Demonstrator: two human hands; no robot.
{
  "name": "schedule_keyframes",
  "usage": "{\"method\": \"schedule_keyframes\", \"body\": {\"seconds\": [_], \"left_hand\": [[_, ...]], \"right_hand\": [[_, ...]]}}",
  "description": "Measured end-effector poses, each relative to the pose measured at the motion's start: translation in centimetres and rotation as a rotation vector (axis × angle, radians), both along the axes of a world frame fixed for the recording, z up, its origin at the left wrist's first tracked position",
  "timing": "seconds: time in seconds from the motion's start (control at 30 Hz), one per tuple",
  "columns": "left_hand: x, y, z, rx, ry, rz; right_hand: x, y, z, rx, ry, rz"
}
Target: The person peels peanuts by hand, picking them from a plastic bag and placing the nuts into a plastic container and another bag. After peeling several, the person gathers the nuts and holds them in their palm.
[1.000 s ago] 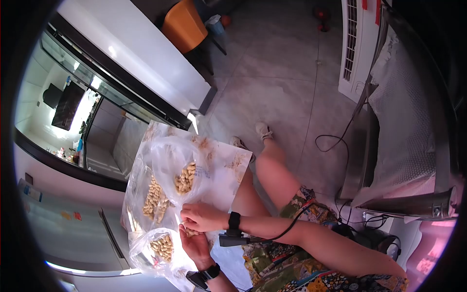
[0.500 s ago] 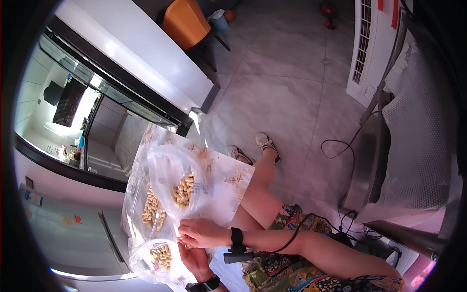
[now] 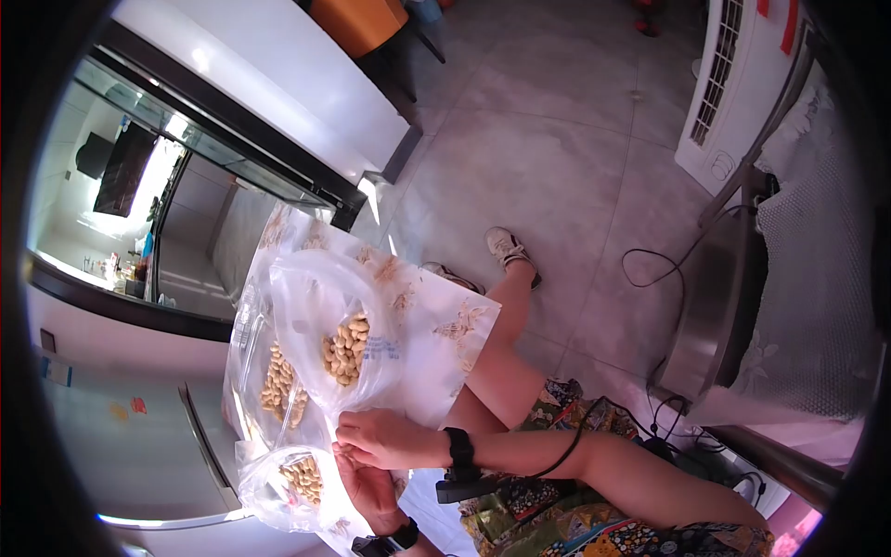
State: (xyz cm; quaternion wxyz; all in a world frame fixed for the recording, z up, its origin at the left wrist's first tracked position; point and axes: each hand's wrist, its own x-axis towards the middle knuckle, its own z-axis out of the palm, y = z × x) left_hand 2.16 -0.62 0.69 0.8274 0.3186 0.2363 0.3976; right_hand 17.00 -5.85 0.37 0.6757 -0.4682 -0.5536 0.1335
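My right hand (image 3: 394,438) and my left hand (image 3: 371,487) meet over the near edge of the table, fingertips pinched together. What they pinch is too small and covered to make out. Just beyond them, a clear plastic bag (image 3: 302,288) lies open with peanuts in their shells (image 3: 346,351) inside. Left of it, more peanuts (image 3: 278,390) lie in a clear plastic covering or bag. Close by my left hand, another clear bag (image 3: 260,497) holds a smaller heap of peanuts (image 3: 303,480). Both wrists carry black bands.
The table's patterned white cover (image 3: 432,316) reaches over my legs. A black cable (image 3: 580,432) runs from my right wrist band. To the right stands a metal-framed piece with a textured cover (image 3: 812,288). An orange chair (image 3: 362,23) is far off, and a glass-fronted opening lies left.
The view has shifted slightly, so the chair sits higher and the floor further right. Both hands stay pinched together at the same place by the bags, with only small finger movement.
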Motion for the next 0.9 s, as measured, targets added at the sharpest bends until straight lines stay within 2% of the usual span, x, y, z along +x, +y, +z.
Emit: {"method": "schedule_keyframes", "body": {"seconds": [0.17, 0.3, 0.43, 0.47, 0.5, 0.6, 0.9], "left_hand": [[0.6, -0.2, 0.5, 0.091, 0.077, -0.029], [0.5, -0.2, 0.1, -0.031, 0.024, 0.038], [0.2, 0.0, -0.3, -0.046, -0.165, -0.045], [0.6, -0.4, 0.4, -0.06, -0.128, -0.009], [-0.2, 0.1, -0.6, -0.064, -0.233, -0.085], [0.3, -0.5, 0.0, -0.065, -0.21, -0.003], [0.7, -1.1, 0.3, -0.017, -0.126, 0.039]], "right_hand": [[0.3, -0.2, 0.5, -0.047, -0.019, 0.005], [0.6, 0.0, 1.0, -0.053, -0.003, 0.026], [0.6, 0.0, 1.8, -0.117, -0.028, 0.06], [0.4, 0.1, 1.8, -0.124, -0.03, 0.059], [0.4, 0.2, 2.0, -0.134, -0.024, 0.076], [0.3, 0.4, 1.6, -0.123, -0.062, 0.091], [0.0, 0.5, 2.2, -0.18, 0.001, 0.118]]}}
